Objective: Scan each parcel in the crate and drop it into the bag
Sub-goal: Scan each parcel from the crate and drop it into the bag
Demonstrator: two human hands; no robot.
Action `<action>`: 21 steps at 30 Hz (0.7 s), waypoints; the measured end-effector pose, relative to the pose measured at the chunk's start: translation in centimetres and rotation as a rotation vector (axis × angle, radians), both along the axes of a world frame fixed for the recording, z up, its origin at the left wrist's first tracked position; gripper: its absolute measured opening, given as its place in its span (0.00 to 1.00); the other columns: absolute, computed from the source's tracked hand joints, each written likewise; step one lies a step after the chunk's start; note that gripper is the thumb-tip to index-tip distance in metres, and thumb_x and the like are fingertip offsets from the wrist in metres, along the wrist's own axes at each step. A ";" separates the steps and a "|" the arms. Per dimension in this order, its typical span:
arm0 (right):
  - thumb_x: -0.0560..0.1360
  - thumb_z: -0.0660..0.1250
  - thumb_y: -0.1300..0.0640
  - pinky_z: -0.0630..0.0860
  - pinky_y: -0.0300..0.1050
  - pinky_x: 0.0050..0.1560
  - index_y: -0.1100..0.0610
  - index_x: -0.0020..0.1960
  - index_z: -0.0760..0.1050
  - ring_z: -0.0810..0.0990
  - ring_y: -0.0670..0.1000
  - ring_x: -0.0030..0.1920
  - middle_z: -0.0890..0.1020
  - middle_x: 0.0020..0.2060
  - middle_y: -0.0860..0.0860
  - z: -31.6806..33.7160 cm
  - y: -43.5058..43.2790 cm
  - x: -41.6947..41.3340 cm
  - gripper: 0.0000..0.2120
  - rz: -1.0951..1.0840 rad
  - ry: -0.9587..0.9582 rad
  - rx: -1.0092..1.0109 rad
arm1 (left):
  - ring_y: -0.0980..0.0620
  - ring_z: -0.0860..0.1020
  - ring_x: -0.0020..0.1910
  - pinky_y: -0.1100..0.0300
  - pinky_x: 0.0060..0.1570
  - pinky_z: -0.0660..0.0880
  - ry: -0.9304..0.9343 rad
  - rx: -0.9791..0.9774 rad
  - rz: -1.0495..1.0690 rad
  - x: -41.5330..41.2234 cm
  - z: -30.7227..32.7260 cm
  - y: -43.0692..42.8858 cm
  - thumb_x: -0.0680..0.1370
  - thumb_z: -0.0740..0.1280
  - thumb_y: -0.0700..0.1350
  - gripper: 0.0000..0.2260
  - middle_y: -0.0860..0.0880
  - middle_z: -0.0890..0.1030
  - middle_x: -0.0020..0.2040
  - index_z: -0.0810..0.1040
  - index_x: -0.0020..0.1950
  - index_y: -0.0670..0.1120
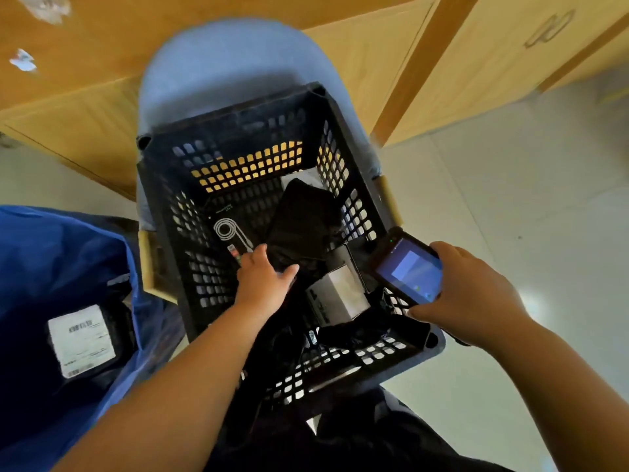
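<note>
Parcels lie loose in the black crate [238,131], which rests on a blue chair [221,63]: a black parcel [303,216] in the middle, a grey box [337,294] just beside it, and a cable pack [228,233] near the left wall. The left hand [262,281] reaches in with its thumb on the black parcel; whether its fingers grip I cannot tell. The right hand [476,294] grips a lit scanner [408,267] over the crate's right rim. A labelled parcel [81,338] lies in the blue bag [51,253] to the left.

The person's forearms [190,362] are bare as far up as can be seen, down to the left grip [262,279] and right grip [476,294], both uncovered, with loose, softly folded black clothing [357,441] on the body below.
</note>
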State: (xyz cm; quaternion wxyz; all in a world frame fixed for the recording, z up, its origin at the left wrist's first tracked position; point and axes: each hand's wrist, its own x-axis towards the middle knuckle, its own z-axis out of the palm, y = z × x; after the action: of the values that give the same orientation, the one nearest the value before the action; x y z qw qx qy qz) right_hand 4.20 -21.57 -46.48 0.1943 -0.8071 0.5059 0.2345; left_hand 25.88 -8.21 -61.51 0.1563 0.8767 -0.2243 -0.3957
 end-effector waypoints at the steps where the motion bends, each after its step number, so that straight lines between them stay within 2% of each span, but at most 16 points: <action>1: 0.59 0.75 0.42 0.75 0.48 0.42 0.48 0.62 0.64 0.74 0.51 0.44 0.73 0.47 0.47 -0.2 -0.2 0.0 0.36 -0.005 -0.007 0.005 | 0.37 0.62 0.71 0.45 0.66 0.66 0.012 0.014 0.063 0.4 -0.5 -1.0 0.75 0.67 0.58 0.36 0.40 0.58 0.74 0.57 0.76 0.45; 4: 0.59 0.75 0.42 0.76 0.49 0.42 0.48 0.61 0.63 0.74 0.51 0.44 0.73 0.47 0.47 -0.9 -0.8 0.4 0.36 -0.016 -0.022 0.015 | 0.35 0.63 0.70 0.44 0.67 0.66 0.089 0.086 0.193 2.1 -2.6 -3.5 0.75 0.66 0.60 0.37 0.38 0.59 0.73 0.56 0.76 0.43; 7: 0.59 0.75 0.41 0.76 0.49 0.42 0.47 0.61 0.63 0.73 0.50 0.43 0.72 0.46 0.46 -1.6 -1.4 0.8 0.36 -0.017 -0.031 0.022 | 0.38 0.69 0.66 0.46 0.64 0.70 0.226 0.153 0.229 3.7 -4.7 -4.9 0.74 0.67 0.60 0.34 0.39 0.69 0.69 0.65 0.72 0.40; 9: 0.59 0.74 0.41 0.76 0.49 0.42 0.47 0.62 0.62 0.73 0.50 0.43 0.72 0.46 0.45 -1.9 -1.7 0.9 0.36 -0.026 -0.037 0.031 | 0.39 0.71 0.64 0.51 0.61 0.72 0.308 0.122 0.288 3.9 -5.8 -5.2 0.72 0.72 0.58 0.34 0.42 0.72 0.67 0.67 0.70 0.40; 11: 0.58 0.75 0.41 0.76 0.49 0.42 0.47 0.62 0.63 0.73 0.49 0.42 0.72 0.45 0.45 -2.2 -1.9 0.9 0.37 -0.035 -0.042 0.039 | 0.41 0.70 0.66 0.60 0.59 0.69 0.318 0.050 0.348 3.6 -6.5 -5.3 0.68 0.77 0.54 0.36 0.45 0.72 0.67 0.68 0.69 0.39; 14: 0.58 0.75 0.41 0.75 0.48 0.40 0.46 0.60 0.63 0.73 0.49 0.42 0.72 0.44 0.45 -2.4 -2.2 0.7 0.36 -0.040 -0.038 0.046 | 0.42 0.74 0.63 0.55 0.60 0.72 0.359 -0.022 0.441 2.8 -7.0 -5.4 0.65 0.80 0.48 0.40 0.43 0.74 0.66 0.66 0.70 0.37; 16: 0.58 0.75 0.41 0.75 0.47 0.40 0.46 0.60 0.63 0.73 0.49 0.42 0.72 0.44 0.44 -2.4 -2.2 0.5 0.36 -0.041 -0.042 0.057 | 0.44 0.77 0.58 0.55 0.54 0.75 0.336 -0.060 0.455 2.4 -6.7 -5.2 0.66 0.80 0.47 0.35 0.42 0.77 0.63 0.69 0.67 0.37; 19: 0.58 0.76 0.41 0.75 0.46 0.41 0.47 0.63 0.62 0.73 0.48 0.43 0.72 0.45 0.44 -2.1 -2.1 0.5 0.38 -0.031 -0.056 0.055 | 0.52 0.78 0.43 0.65 0.37 0.72 0.229 -0.183 0.498 2.2 -4.9 -4.5 0.66 0.79 0.45 0.26 0.46 0.79 0.51 0.71 0.56 0.41; 20: 0.58 0.76 0.41 0.75 0.46 0.41 0.47 0.63 0.62 0.73 0.48 0.43 0.71 0.45 0.44 -2.0 -2.0 0.5 0.39 -0.029 -0.064 0.052 | 0.53 0.77 0.42 0.66 0.34 0.70 0.172 -0.227 0.510 2.4 -3.9 -4.3 0.65 0.79 0.45 0.25 0.49 0.77 0.48 0.69 0.55 0.43; 21: 0.58 0.76 0.41 0.75 0.46 0.41 0.47 0.63 0.62 0.73 0.48 0.43 0.71 0.45 0.44 -1.8 -2.0 0.5 0.39 -0.027 -0.073 0.050 | 0.51 0.78 0.44 0.67 0.36 0.71 0.119 -0.272 0.503 2.5 -2.9 -4.0 0.66 0.79 0.45 0.26 0.50 0.76 0.48 0.67 0.57 0.45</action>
State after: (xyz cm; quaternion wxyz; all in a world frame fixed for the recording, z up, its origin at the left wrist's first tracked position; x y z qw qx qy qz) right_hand 4.65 -23.57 -48.32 0.2358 -0.8030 0.5033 0.2151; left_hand 28.40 -12.18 -64.40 0.3785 0.8510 -0.0415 -0.3618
